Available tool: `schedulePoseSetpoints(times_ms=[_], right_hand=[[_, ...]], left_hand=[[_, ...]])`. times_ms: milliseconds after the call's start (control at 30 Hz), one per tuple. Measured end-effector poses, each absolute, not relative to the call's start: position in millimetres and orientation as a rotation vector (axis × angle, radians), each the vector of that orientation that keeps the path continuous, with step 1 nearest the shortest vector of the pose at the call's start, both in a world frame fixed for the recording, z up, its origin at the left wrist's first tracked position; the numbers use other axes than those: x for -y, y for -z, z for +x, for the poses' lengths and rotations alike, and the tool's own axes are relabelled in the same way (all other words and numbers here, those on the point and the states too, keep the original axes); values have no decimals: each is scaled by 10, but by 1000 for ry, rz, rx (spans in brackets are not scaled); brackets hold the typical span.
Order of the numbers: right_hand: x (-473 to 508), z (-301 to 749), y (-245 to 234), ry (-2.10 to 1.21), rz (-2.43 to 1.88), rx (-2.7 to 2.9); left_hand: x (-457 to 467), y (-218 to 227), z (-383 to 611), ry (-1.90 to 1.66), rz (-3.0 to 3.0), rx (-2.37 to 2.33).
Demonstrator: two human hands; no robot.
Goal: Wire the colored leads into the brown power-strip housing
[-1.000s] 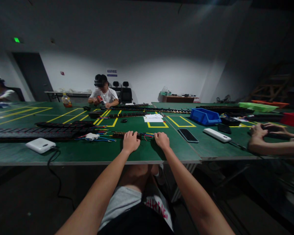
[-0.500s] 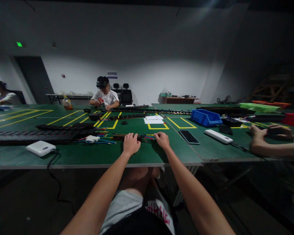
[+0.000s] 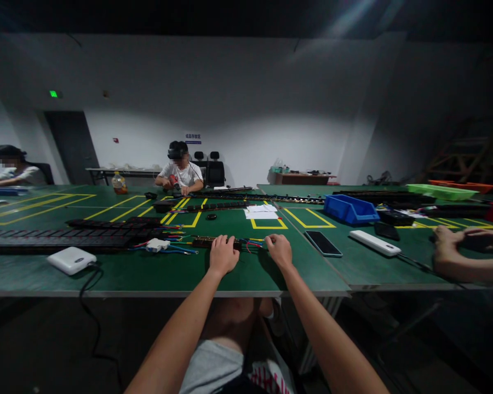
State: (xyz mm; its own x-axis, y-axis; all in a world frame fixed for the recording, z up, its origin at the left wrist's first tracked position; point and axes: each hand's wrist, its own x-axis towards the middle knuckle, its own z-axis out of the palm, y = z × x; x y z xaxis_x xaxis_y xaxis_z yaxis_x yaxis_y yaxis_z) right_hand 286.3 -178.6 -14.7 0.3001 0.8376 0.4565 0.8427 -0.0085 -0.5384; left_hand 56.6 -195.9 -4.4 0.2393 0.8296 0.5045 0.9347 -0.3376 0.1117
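Note:
My left hand (image 3: 224, 255) lies over a short, dark cable chain (image 3: 201, 242) on the green table, its fingers curled around it. Coloured wires (image 3: 253, 242) in blue, yellow and red come out of the chain's right end. At their tips, my right hand (image 3: 278, 250) is closed in a pinch on a wire end, which the fingers mostly hide. To the left, longer black cable chains (image 3: 86, 238) lie side by side with loose wire ends. A white connector (image 3: 156, 245) sits among those wires.
A phone (image 3: 322, 243) and a white power bank (image 3: 374, 243) lie to the right, near a blue bin (image 3: 350, 209). Another white power bank (image 3: 72, 260) is at the left. A co-worker (image 3: 181, 172) sits opposite; another person's hands (image 3: 452, 243) are at the right.
The whole view has tilted up slightly, so the table sits lower in the picture. Both hands keep nearly the same place on the chain and wires.

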Motion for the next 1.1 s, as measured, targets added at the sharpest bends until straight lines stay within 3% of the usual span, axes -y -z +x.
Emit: schedulePoseSetpoints(times_ms=[267, 433, 733, 1100], right_hand=[[1850, 2813, 71, -116, -1901, 1688], [1861, 2825, 97, -34, -1774, 1479], [1902, 2804, 178, -5, -1565, 1742], [1952, 2780, 88, 67, -1643, 1809]], left_hand=[[1957, 55, 565, 729, -2260, 1678], [1946, 67, 560, 738, -2243, 1676], [1962, 54, 559, 735, -2244, 1703], [1948, 68, 555, 734, -2252, 1717]])
